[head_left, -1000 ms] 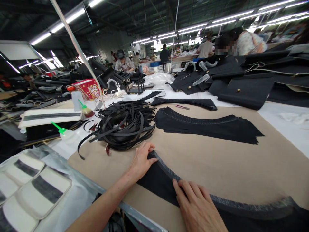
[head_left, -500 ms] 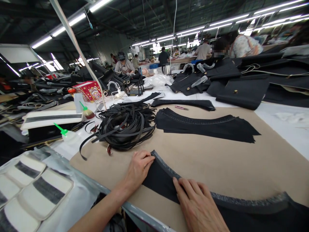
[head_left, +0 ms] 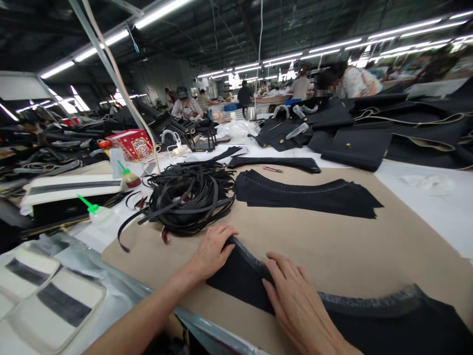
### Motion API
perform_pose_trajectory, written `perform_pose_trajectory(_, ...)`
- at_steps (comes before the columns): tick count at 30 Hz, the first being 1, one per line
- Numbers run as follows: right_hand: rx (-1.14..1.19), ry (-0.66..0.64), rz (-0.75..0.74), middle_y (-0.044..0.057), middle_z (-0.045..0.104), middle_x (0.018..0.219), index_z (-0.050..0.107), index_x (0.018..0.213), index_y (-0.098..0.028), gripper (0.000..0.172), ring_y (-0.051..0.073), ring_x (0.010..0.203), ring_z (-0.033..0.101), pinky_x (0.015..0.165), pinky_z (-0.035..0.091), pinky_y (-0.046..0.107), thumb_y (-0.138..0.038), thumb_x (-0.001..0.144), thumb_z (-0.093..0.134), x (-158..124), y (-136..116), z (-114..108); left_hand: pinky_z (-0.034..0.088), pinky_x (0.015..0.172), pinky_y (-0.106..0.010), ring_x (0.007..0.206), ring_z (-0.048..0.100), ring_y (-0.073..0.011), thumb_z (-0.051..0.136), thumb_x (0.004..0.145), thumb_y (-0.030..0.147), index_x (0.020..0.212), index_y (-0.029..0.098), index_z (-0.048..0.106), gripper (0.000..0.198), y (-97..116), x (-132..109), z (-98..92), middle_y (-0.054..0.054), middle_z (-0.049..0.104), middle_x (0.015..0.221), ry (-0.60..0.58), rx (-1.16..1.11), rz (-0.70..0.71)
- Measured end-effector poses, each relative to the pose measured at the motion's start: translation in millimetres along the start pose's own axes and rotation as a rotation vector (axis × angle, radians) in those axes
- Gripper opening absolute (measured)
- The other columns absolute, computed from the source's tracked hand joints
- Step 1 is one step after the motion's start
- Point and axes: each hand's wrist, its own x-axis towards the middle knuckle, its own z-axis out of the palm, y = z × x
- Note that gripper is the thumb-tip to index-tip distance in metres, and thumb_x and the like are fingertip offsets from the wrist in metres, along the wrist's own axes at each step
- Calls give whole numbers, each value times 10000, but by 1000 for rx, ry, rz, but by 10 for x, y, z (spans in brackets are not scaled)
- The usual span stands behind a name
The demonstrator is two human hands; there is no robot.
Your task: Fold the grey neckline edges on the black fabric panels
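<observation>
A curved black panel (head_left: 240,281) with a grey strip along its upper edge lies on brown paper (head_left: 332,241) in front of me. My left hand (head_left: 212,249) rests at the panel's left tip, fingers curled over the strip's end and pressing it down. My right hand (head_left: 295,301) lies on the panel further right, fingers stretched and fingertips pressing the grey strip. Neither hand lifts anything.
A tangle of black straps (head_left: 188,195) lies just beyond my left hand. A stack of curved black panels (head_left: 303,195) sits mid-table. A glue bottle with a green tip (head_left: 98,213) stands to the left. Finished black bags (head_left: 354,140) are piled behind. Other people work at far tables.
My right hand has slid a little left along the grey strip, nearer my left hand. The left hand stays at the panel's tip. The view has shifted slightly.
</observation>
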Motion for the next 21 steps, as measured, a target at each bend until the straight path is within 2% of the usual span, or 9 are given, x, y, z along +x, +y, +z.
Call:
perform_pose_trajectory(3, 30, -95, 106, 100, 619, 1111, 521, 1218, -171, 321, 243, 1013, 561, 857, 421, 410, -165, 896, 514, 214, -127, -24, 328, 987, -380, 1165, 463, -216, 556, 800, 105, 1143, 237, 552, 368, -41, 151, -63, -39, 594, 1192, -117, -43, 33)
perform_pose_trajectory(6, 15, -144, 197, 109, 639, 1065, 546, 1179, -153, 320, 257, 991, 581, 819, 437, 394, -199, 865, 580, 425, -239, -1, 282, 1003, -398, 1174, 458, -221, 568, 768, 91, 1142, 252, 569, 407, -79, 287, -122, -31, 597, 1190, -300, -18, 105)
perform_pose_trajectory(8, -6, -157, 238, 105, 640, 1046, 570, 1123, -158, 288, 268, 989, 582, 813, 429, 393, -200, 841, 607, 532, -289, 27, 274, 979, -403, 1135, 481, -226, 583, 747, 95, 1074, 250, 601, 362, -99, 363, -156, -25, 608, 1135, -376, 1, 134)
perform_pose_trajectory(13, -25, -206, 283, 89, 641, 1011, 595, 1016, -169, 183, 282, 983, 575, 800, 393, 396, -181, 834, 606, 686, -331, 86, 271, 907, -389, 1017, 515, -226, 630, 704, 132, 942, 248, 624, 264, -132, 504, -200, 3, 620, 991, -463, 24, 174)
perform_pose_trajectory(18, -39, -242, 300, 85, 650, 958, 617, 952, -171, 128, 275, 943, 587, 764, 378, 377, -149, 832, 578, 773, -325, 101, 270, 872, -375, 1002, 507, -230, 647, 713, 197, 798, 220, 611, 95, -126, 573, -212, -1, 602, 920, -507, 29, 200)
perform_pose_trajectory(21, -35, -237, 308, 87, 636, 959, 624, 933, -175, 112, 265, 934, 581, 752, 373, 362, -158, 832, 578, 796, -318, 105, 274, 862, -368, 990, 512, -221, 636, 701, 165, 782, 203, 575, 108, -112, 579, -216, 6, 609, 898, -523, 31, 198)
